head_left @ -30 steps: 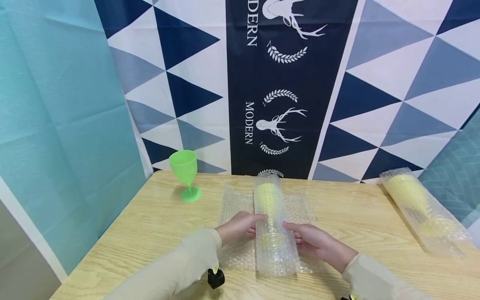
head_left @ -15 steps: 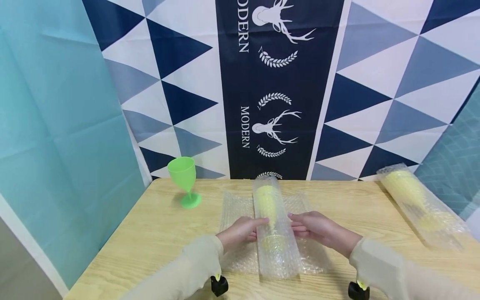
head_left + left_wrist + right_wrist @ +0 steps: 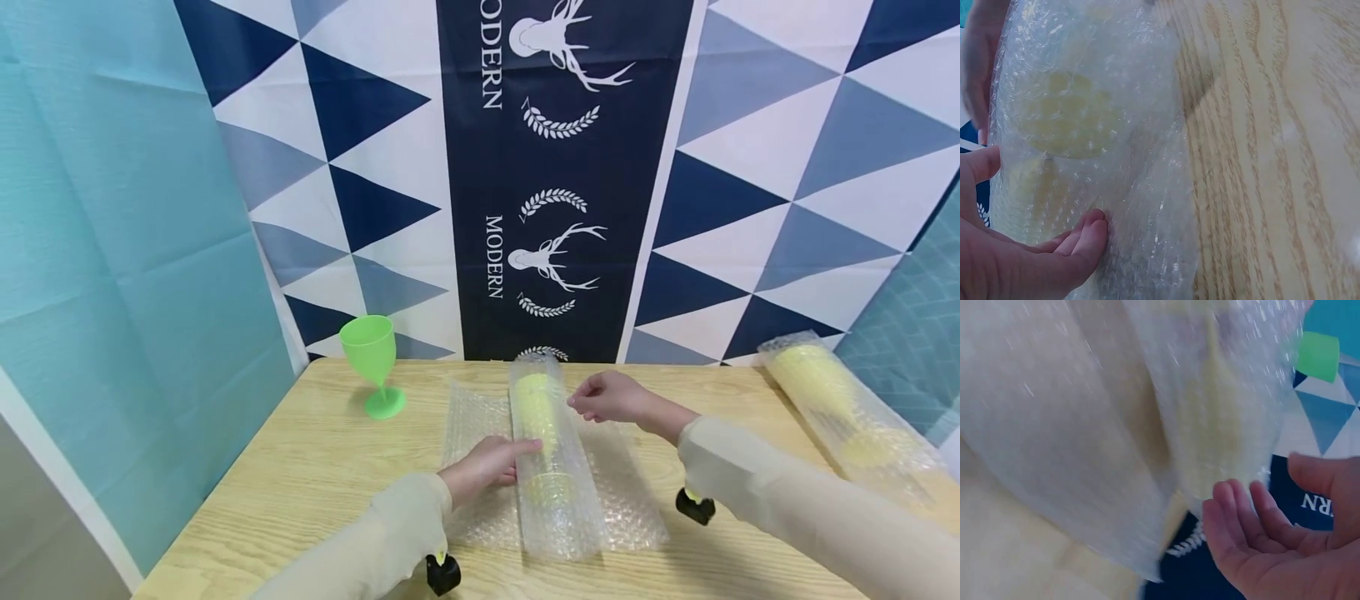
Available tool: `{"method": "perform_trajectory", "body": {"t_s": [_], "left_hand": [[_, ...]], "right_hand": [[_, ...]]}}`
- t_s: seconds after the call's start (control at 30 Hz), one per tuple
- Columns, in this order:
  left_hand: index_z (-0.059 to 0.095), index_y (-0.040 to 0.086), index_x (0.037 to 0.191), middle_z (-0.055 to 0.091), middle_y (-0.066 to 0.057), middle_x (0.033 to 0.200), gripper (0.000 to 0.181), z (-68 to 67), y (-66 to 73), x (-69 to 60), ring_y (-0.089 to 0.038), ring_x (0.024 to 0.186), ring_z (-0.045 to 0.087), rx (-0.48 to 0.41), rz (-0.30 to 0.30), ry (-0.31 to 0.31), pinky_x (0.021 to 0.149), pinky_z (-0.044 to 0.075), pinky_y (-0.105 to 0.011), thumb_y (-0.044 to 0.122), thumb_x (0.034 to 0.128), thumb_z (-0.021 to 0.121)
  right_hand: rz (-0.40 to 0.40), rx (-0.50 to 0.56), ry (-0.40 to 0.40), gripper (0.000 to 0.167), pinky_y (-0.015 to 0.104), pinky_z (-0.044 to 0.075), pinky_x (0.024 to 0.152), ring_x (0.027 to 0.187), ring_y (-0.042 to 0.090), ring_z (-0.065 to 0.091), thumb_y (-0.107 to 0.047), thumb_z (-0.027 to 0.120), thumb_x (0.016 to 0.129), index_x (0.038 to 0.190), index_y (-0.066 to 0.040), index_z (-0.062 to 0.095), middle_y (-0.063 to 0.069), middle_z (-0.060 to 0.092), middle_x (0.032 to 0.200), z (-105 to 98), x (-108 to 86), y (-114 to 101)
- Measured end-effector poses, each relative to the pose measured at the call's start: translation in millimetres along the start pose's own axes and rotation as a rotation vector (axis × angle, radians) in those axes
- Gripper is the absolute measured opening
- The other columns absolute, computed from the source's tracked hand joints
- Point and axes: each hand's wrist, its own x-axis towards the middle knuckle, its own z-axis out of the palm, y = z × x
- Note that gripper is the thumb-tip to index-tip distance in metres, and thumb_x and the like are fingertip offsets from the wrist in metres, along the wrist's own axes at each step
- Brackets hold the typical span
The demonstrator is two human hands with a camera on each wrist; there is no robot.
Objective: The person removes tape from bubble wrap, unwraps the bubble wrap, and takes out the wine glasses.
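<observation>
A wrapped yellow goblet (image 3: pixel 536 404) lies on its side in the middle of the worktop (image 3: pixel 322 492), its bowl toward the far edge and its round foot toward the near side. Bubble wrap (image 3: pixel 558 529) goes around it in a long roll, with flat, unrolled parts spreading out to the left and right beneath the roll.

Of the two hands, the left hand (image 3: pixel 487 467) is at the roll's left side, about midway along its length. It grips the roll there, the thumb laid across the top near the goblet's stem and the bent fingers against the left side; the left wrist view shows those fingertips touching the wrap close to the yellow foot.

The right hand (image 3: pixel 611 396) is just right of the roll's far half, level with the bowl and above the right flat part of the wrap. Its fingers are loosely bent, and the right wrist view shows the thumb well apart from them with nothing held between. Whether its fingertips touch the plastic is hard to tell.

Well apart at the far left, a green goblet (image 3: pixel 371 354) stands upright. At the far right, a second wrapped bundle (image 3: pixel 832 400), also yellow inside, lies slantwise.
</observation>
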Motion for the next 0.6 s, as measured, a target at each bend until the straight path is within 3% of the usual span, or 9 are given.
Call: {"method": "perform_trajectory", "body": {"t_s": [0.13,0.27,0.47,0.6], "left_hand": [[0.046,-0.008,0.132,0.057,-0.017,0.127,0.074,-0.1,-0.4,-0.2,-0.031,0.114,0.061,0.024,-0.004,0.015,0.101,0.049,-0.042,0.048,0.087,0.063],[0.042,-0.01,0.134,0.054,-0.021,0.131,0.078,1.5,-1.1,1.5,-0.035,0.115,0.06,0.024,0.005,0.027,0.101,0.048,-0.044,0.048,0.0866,0.063],[0.044,-0.009,0.133,0.056,-0.019,0.129,0.08,2.9,0.1,0.5,-0.032,0.111,0.062,0.047,-0.018,0.057,0.1,0.05,-0.042,0.051,0.0842,0.065],[0.043,-0.009,0.134,0.054,-0.02,0.131,0.08,2.2,0.1,0.3,-0.033,0.113,0.061,0.034,-0.006,0.041,0.1,0.05,-0.043,0.05,0.0841,0.065]], "right_hand": [[-0.068,-0.148,0.026,0.019,0.022,0.05,0.06,0.071,0.016,0.062,-0.021,0.067,0.087,0.087,-0.002,0.068,0.005,0.067,0.075,-2.6,14.9,-9.6],[-0.075,-0.228,0.038,0.017,0.02,0.047,0.056,0.067,0.013,0.061,-0.021,0.07,0.085,0.082,-0.004,0.07,0.002,0.066,0.071,-3.3,26.5,-20.6],[-0.108,-0.354,0.084,0.017,0.022,0.047,0.061,0.07,0.012,0.058,-0.023,0.073,0.08,0.082,-0.006,0.071,0.003,0.069,0.076,1.7,36.7,-37.5],[-0.142,-0.419,0.107,0.018,0.025,0.049,0.064,0.073,0.014,0.059,-0.024,0.074,0.079,0.079,-0.007,0.071,0.004,0.07,0.078,5.4,41.0,-46.1]]}}
